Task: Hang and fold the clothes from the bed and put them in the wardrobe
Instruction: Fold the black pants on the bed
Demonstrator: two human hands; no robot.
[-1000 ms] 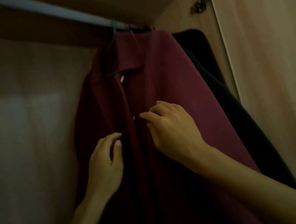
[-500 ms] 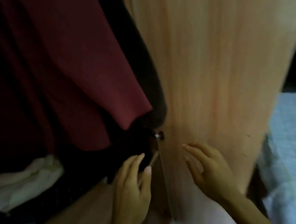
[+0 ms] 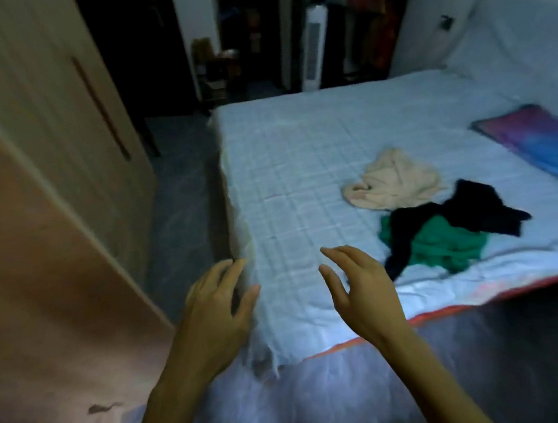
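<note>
On the bed point(image 3: 300, 161), covered in a pale blue checked sheet, lie three crumpled garments at the right: a cream garment point(image 3: 395, 180), a black garment point(image 3: 470, 212) draped partly over a green garment point(image 3: 446, 245). My left hand point(image 3: 212, 314) hovers over the bed's near left corner, fingers spread, holding nothing. My right hand point(image 3: 357, 285) is raised over the sheet, also with fingers apart and nothing in it, a short way left of the green and black garments. The wardrobe door point(image 3: 32, 237) stands at my left.
A colourful pillow point(image 3: 539, 142) lies at the bed's right side. A narrow strip of dark floor point(image 3: 180, 201) runs between wardrobe and bed. A white tower fan point(image 3: 312, 49) and a dark doorway stand beyond the bed's far end.
My view has swung from the wardrobe's hanging maroon shirt, past the door, to the bed. Both hands left the shirt and now hover open over the sheet.
</note>
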